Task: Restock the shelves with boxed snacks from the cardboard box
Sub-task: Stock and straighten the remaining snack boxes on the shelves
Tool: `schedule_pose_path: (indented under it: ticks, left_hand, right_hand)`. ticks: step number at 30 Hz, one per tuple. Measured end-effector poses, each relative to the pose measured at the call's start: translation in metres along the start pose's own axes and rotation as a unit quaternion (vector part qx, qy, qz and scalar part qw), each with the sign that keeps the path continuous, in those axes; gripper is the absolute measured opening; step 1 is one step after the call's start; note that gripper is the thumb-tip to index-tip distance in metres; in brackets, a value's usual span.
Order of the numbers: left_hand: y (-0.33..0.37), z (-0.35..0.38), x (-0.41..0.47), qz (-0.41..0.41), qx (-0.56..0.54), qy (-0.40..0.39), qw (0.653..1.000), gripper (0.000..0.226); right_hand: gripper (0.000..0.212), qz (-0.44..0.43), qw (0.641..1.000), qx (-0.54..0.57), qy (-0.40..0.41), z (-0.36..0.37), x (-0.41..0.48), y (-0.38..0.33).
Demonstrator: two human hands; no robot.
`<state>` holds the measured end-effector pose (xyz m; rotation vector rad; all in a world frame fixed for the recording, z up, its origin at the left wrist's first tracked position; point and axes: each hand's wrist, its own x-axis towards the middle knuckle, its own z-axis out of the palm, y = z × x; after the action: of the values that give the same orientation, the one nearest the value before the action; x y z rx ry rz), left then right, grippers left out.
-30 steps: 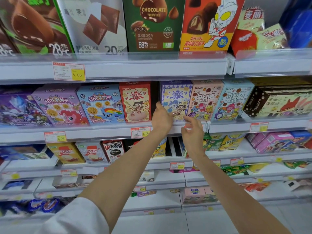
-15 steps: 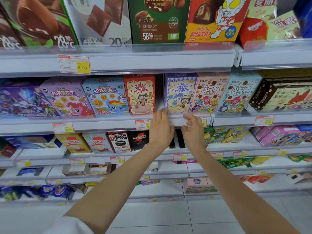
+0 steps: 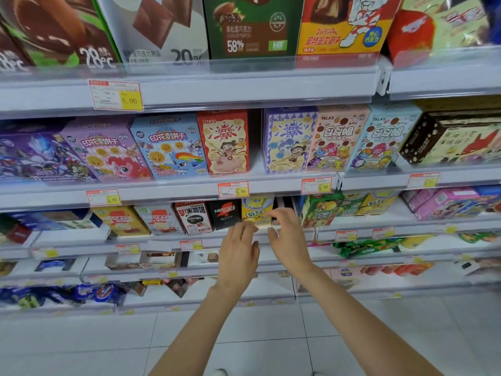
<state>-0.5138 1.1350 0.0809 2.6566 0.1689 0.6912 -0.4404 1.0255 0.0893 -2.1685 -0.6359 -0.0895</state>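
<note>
Head view: over pale floor tiles [image 3: 108,343], two bare forearms reach toward a white metal shelf unit [image 3: 162,192]. The left hand [image 3: 238,256] and right hand [image 3: 290,240] hover side by side, close but apart, fingers loosely spread and holding nothing. Just beyond both sets of fingertips stands a yellow cartoon-printed carton [image 3: 256,210], with a black Nescafé coffee box [image 3: 223,214] left of the left hand. Above the hands, a red-and-yellow price label [image 3: 233,189] reading 6.00 sits on the shelf rail. Higher and farther back, the boxed snacks stand upright in a row: a red-and-cream biscuit box [image 3: 225,143] above the left hand and a purple-bordered yellow biscuit box [image 3: 288,142] above the right, with a dark gap between them.
</note>
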Motion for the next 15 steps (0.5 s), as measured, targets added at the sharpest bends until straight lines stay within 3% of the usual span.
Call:
schedule_pose_path:
  ticks: [9, 15]
  left_hand:
    - [-0.018, 0.016, -0.051, -0.059, -0.024, -0.059, 0.996, 0.034]
    - [-0.016, 0.031, -0.079, -0.016, -0.017, -0.125, 0.992, 0.024]
  right_hand:
    - [0.03, 0.054, 0.997, -0.02, -0.048, -0.003, -0.047, 0.04]
    - [0.028, 0.068, 0.994, -0.023, -0.087, 0.006, -0.067, 0.057]
